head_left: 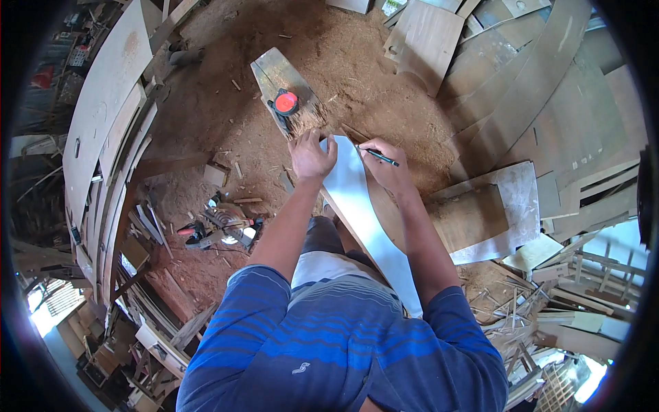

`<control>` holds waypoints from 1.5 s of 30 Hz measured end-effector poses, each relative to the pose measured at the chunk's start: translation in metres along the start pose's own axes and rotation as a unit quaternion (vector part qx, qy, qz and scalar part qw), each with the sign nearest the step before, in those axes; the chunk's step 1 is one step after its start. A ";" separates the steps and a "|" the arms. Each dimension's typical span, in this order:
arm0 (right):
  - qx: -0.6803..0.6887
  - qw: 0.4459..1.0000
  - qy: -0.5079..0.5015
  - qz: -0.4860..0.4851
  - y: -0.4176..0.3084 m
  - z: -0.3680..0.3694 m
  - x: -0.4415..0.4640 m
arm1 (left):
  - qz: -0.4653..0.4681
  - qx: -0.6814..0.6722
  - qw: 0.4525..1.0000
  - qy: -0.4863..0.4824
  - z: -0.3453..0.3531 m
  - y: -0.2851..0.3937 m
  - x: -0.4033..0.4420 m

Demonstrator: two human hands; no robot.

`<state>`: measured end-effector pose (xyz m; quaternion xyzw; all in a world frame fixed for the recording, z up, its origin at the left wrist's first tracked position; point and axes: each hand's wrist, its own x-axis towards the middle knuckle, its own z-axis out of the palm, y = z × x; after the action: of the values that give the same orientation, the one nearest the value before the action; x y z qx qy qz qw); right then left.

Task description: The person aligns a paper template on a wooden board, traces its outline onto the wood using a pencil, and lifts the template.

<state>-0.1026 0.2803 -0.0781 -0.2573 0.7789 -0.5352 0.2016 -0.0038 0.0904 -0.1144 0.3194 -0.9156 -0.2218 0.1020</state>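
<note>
A long white curved panel [353,185] lies over a brown wooden board [386,209], reaching from the sawdust-covered beam toward my torso. My left hand [312,156] grips the panel's far end at its left edge, thumb on the white surface. In my right hand [386,167] is a dark pen [382,158], pinched between the fingers. Its tip points at the panel's right edge, near the far end. Just beyond my left hand, a red and black tape measure [285,103] rests on the wooden beam [274,66].
On the ground at left lies a power tool [230,223] with a round metal part. Large curved wooden sheets [110,110] lean at far left. More panels [570,137] are stacked at right, above a pile of wood offcuts [522,309]. Sawdust [371,82] covers the ground ahead.
</note>
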 end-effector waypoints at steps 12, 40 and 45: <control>-0.008 1.000 0.000 0.005 0.008 0.003 0.001 | -0.002 0.004 1.000 -0.006 -0.004 0.002 0.000; -0.028 0.998 -0.020 0.054 -0.009 -0.014 -0.016 | 0.004 0.016 1.000 0.007 0.005 -0.003 -0.001; -0.032 0.998 -0.025 0.047 0.001 -0.014 -0.021 | 0.013 0.005 1.000 0.020 0.010 -0.008 -0.001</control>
<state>-0.0948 0.3032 -0.0736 -0.2402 0.8015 -0.4935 0.2372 -0.0026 0.0889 -0.1268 0.3119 -0.9188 -0.2093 0.1213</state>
